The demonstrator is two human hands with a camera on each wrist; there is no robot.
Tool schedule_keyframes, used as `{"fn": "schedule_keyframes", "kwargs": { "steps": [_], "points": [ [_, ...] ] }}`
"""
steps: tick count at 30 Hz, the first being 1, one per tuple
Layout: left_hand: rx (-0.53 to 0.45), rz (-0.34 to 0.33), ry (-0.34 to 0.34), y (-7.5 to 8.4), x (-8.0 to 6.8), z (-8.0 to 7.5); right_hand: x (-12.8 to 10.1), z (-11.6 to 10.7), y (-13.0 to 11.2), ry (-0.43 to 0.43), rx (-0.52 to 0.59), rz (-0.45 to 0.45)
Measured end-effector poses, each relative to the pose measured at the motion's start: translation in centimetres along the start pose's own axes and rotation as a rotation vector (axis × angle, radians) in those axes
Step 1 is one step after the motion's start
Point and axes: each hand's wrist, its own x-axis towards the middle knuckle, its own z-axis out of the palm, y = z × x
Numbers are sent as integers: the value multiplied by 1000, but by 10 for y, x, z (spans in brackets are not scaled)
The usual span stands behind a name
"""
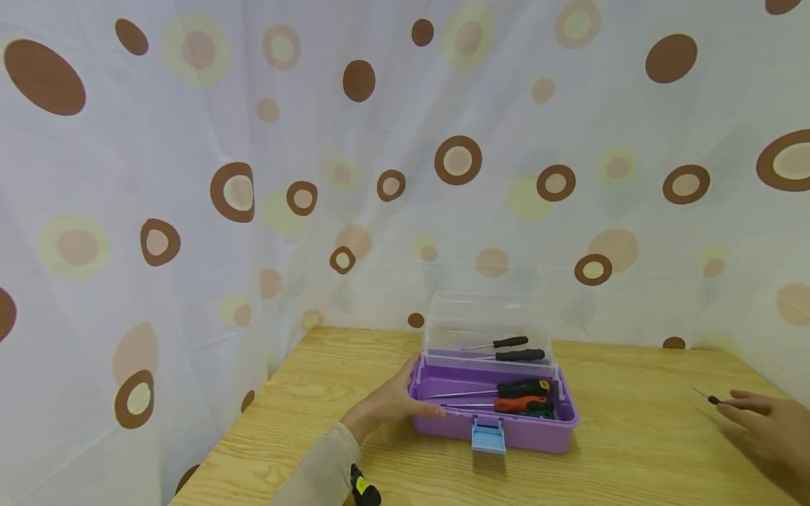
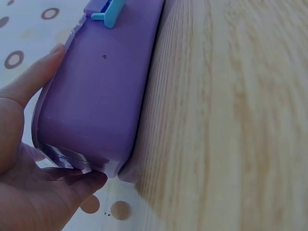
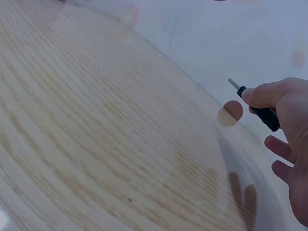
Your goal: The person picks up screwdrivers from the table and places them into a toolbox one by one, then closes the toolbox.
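Note:
A purple toolbox (image 1: 506, 429) with a clear raised lid (image 1: 487, 316) and a light blue latch (image 1: 489, 436) sits on the wooden table (image 1: 633, 464). Two screwdrivers, one black-handled (image 1: 522, 387) and one orange-handled (image 1: 520, 404), lie in its base. Two more black-handled ones (image 1: 509, 343) show through the lid. My left hand (image 1: 394, 403) holds the box's left end, thumb on the front wall (image 2: 103, 91), fingers (image 2: 72, 185) round the corner. My right hand (image 1: 762, 420) is off at the right, pinching a small black-handled screwdriver (image 3: 257, 109) above the table, its tip (image 1: 699, 392) pointing left.
A dotted white curtain (image 1: 380, 176) hangs close behind and to the left of the table. The table's left edge (image 1: 253, 414) runs diagonally near my left sleeve (image 1: 316, 471). Bare wood lies between the box and my right hand.

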Motion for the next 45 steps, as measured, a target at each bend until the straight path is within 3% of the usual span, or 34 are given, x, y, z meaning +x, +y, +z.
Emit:
{"fn": "schedule_keyframes", "kwargs": {
  "steps": [5, 8, 12, 17, 30, 35, 45],
  "points": [
    [5, -11, 7, 0, -1, 0, 2, -8, -18, -79, -54, 15],
    [9, -27, 12, 0, -2, 0, 4, -10, -23, -118, -22, 8],
    [5, -22, 14, 1, -2, 0, 8, -12, -32, -107, -5, -12],
    [0, -16, 7, 2, -2, -1, 9, -9, -51, -54, -24, -99],
    [36, -17, 25, 3, -4, 0, 13, 0, -97, -115, 1, -203],
    [26, -19, 21, 3, -3, 0, 16, 7, -112, -95, -20, -255],
    [35, -13, 25, 1, -3, 1, 22, 25, -142, -45, 77, -402]
  ]
}}
